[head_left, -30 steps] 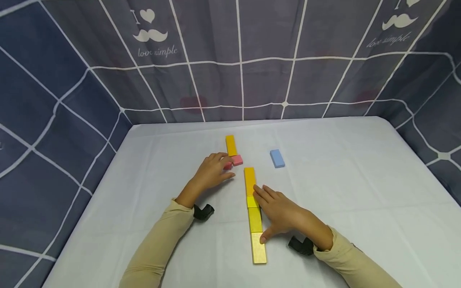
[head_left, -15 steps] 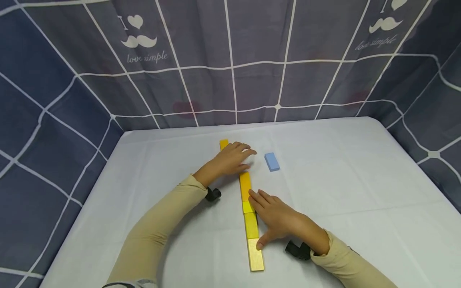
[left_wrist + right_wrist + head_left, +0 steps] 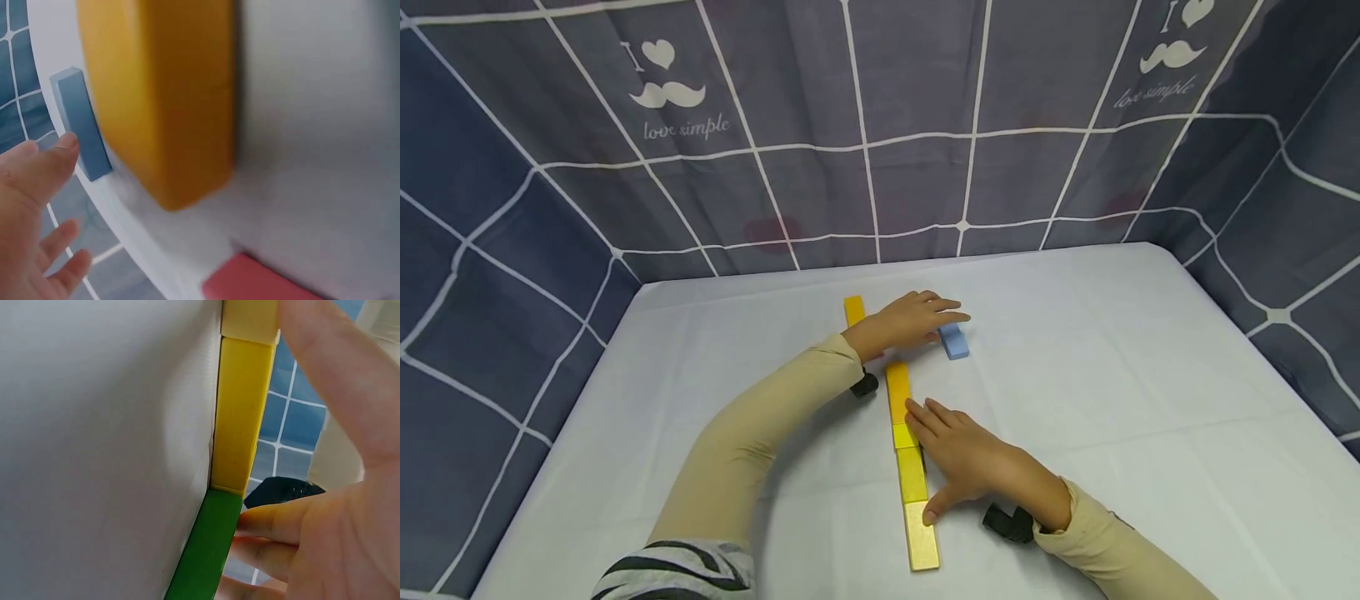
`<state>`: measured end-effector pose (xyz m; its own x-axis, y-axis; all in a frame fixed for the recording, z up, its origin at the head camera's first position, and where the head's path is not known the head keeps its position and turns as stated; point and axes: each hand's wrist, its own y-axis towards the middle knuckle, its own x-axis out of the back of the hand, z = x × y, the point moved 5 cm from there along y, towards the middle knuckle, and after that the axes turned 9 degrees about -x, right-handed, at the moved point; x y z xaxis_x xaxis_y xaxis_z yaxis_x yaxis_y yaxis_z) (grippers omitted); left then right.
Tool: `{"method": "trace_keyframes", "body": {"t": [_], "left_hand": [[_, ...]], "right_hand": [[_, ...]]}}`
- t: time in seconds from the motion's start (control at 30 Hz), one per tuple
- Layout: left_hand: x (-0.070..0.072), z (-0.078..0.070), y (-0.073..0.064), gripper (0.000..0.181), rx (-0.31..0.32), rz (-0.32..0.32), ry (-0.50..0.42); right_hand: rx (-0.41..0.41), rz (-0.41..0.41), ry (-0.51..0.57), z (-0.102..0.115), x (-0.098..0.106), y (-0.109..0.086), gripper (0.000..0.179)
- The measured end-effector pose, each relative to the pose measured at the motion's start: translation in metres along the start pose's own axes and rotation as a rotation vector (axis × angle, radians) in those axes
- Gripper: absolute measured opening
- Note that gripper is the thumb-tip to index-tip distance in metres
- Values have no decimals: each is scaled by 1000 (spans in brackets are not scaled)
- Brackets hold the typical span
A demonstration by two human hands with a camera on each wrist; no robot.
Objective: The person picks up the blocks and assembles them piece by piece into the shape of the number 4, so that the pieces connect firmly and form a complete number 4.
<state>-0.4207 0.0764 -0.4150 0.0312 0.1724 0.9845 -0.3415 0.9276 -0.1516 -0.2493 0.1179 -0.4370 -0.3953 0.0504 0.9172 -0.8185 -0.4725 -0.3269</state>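
Note:
My left hand [image 3: 910, 321] reaches over the far part of the table with fingers spread, right at a blue block [image 3: 954, 342] and covering its far end. In the left wrist view the thumb overlaps the blue block's edge; contact is unclear. My right hand [image 3: 966, 454] lies along a straight row of blocks, fingertips and thumb against its right side. That row runs from an orange-yellow block [image 3: 898, 387] through yellow blocks [image 3: 912, 475] to a pale gold block [image 3: 921, 537]. The right wrist view shows a green block [image 3: 203, 550] by the fingers.
Another orange-yellow block [image 3: 854, 310] lies behind the left wrist. A red block [image 3: 253, 281] shows in the left wrist view, mostly hidden from the head by the left arm. Grey gridded cloth [image 3: 820, 192] walls the white table [image 3: 1075, 358].
My left hand has left the pinkish-red blocks and moved right, over to the blue block. The right hand stays against the row. The head view has shifted slightly.

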Motion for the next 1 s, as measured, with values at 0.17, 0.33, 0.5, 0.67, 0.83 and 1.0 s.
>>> {"method": "trace_keyframes", "body": {"t": [0.17, 0.33, 0.5, 0.67, 0.83, 1.0], "left_hand": [[-1, -6, 5, 48, -39, 64, -14], [-6, -8, 10, 39, -44, 57, 73], [0, -5, 7, 39, -5, 16, 194], [20, -1, -24, 41, 77, -125, 146], [28, -9, -73, 42, 108, -276, 79], [26, -23, -114, 38, 115, -374, 63]], "right_hand": [[0, 9, -21, 0, 1, 1, 119], [-1, 16, -15, 1, 2, 1, 118], [3, 17, -5, 2, 1, 1, 117], [2, 14, -23, 2, 0, 2, 118], [-10, 22, -23, 1, 0, 1, 119], [-6, 16, -19, 1, -1, 1, 118]]}}
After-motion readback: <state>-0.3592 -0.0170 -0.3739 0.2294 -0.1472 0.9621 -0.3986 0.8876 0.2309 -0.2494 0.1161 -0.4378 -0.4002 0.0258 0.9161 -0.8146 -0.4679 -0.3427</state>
